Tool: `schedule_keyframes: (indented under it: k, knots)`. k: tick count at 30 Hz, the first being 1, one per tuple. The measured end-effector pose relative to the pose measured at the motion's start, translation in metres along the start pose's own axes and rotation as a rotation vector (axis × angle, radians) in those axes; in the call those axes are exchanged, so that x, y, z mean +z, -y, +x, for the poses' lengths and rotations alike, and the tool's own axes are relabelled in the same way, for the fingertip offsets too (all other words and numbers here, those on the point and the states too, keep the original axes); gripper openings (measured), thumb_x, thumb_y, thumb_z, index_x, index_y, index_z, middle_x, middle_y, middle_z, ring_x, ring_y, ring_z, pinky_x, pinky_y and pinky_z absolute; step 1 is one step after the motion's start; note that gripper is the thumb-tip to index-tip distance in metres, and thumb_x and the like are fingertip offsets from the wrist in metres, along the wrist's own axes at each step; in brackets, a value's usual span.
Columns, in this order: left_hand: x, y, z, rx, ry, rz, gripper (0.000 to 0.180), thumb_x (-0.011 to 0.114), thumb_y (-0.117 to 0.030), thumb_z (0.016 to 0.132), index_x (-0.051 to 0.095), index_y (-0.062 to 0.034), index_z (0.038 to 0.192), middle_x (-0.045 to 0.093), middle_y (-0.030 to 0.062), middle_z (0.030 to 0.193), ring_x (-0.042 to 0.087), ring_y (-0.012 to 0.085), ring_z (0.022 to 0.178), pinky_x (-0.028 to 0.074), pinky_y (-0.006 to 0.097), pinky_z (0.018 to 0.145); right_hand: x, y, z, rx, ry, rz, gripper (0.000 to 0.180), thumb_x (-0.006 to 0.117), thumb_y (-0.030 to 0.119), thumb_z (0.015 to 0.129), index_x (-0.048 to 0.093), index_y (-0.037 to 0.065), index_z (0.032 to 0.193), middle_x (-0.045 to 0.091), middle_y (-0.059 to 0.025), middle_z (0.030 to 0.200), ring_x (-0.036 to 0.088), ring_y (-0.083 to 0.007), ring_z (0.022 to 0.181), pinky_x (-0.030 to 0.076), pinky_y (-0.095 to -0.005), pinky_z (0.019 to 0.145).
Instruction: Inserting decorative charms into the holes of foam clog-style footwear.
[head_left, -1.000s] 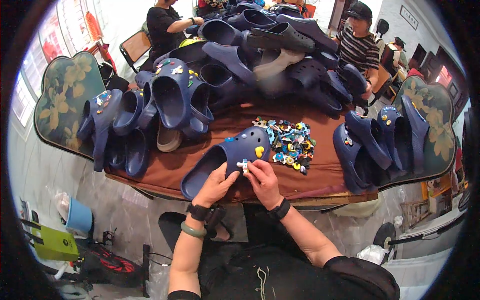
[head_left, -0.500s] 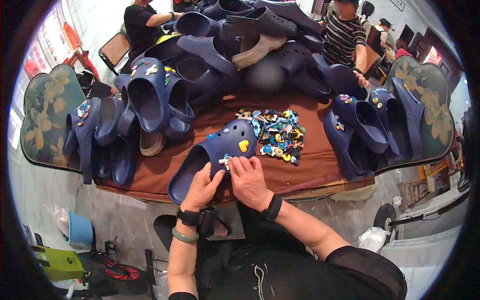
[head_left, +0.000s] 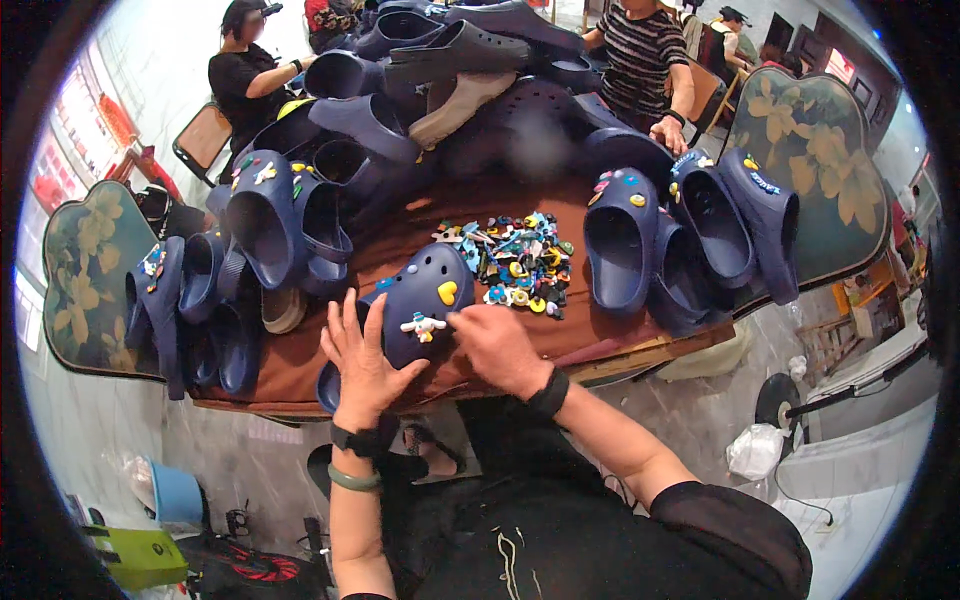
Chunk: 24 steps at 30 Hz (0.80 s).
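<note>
A navy blue clog (head_left: 404, 345) lies on the table before me, its toe pointing away. Its top carries a yellow heart charm (head_left: 447, 293), a small blue charm (head_left: 385, 285) and a white charm (head_left: 423, 326) shaped like a long-eared figure. My left hand (head_left: 358, 362) lies over the clog's opening, open, fingers spread, hiding part of the heel. At the clog's right edge, close to the white charm, my right hand (head_left: 502, 348) is curled closed; its fingertips are turned in, so whatever they hold, if anything, is hidden. A pile of small coloured charms (head_left: 520, 258) sits just beyond the right hand.
Decorated navy clogs (head_left: 262, 225) stand at the left, and more clogs (head_left: 618, 245) at the right. A tall heap of clogs (head_left: 455, 55) fills the table's far side. Brown cloth (head_left: 400, 220) covers the table. Beyond it, a person in a striped top (head_left: 650, 65) and another in black (head_left: 240, 80).
My left hand has lifted off the clog's side and spread its fingers. My right hand has drawn back from the white charm and curled up. The view has turned a little.
</note>
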<state>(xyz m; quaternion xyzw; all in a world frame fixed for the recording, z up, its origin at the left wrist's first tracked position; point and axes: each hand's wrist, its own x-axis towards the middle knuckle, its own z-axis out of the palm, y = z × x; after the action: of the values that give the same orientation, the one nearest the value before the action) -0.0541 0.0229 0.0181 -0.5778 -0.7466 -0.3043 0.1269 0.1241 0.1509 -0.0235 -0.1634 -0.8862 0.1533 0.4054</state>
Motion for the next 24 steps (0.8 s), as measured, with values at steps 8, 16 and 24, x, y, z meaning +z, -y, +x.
schedule_keyframes:
  k: [8,16,24]
  knots:
    - [-0.002,-0.001,-0.005,-0.023,0.085,-0.098,0.099,0.090,-0.026,0.050,0.043,-0.0170,0.137,0.036,0.0184,0.142,0.039,0.0409,0.129,0.032,0.052,0.106,-0.040,-0.079,-0.018,0.159,0.036,-0.167,0.014,0.062,0.006,0.081,0.062,0.006,0.095,0.056,-0.0119,0.099,0.058,-0.0340,0.092,0.050,-0.0435,0.076]
    - [0.007,0.003,-0.011,-0.015,-0.008,-0.134,0.098,0.091,-0.028,0.050,0.045,-0.0201,0.136,0.037,0.0183,0.142,0.037,0.0402,0.131,0.029,0.052,0.105,-0.043,-0.080,-0.017,0.206,0.150,-0.128,0.018,0.064,0.003,0.083,0.060,0.002,0.100,0.054,-0.0160,0.102,0.059,-0.0352,0.094,0.051,-0.0418,0.076]
    - [0.004,0.004,-0.019,-0.022,0.013,-0.178,0.093,0.090,-0.029,0.051,0.048,-0.0221,0.134,0.039,0.0180,0.142,0.037,0.0389,0.130,0.027,0.052,0.107,-0.055,-0.081,-0.009,0.108,0.157,-0.291,0.020,0.063,0.004,0.087,0.066,0.003,0.107,0.060,-0.0140,0.096,0.061,-0.0326,0.087,0.052,-0.0403,0.074]
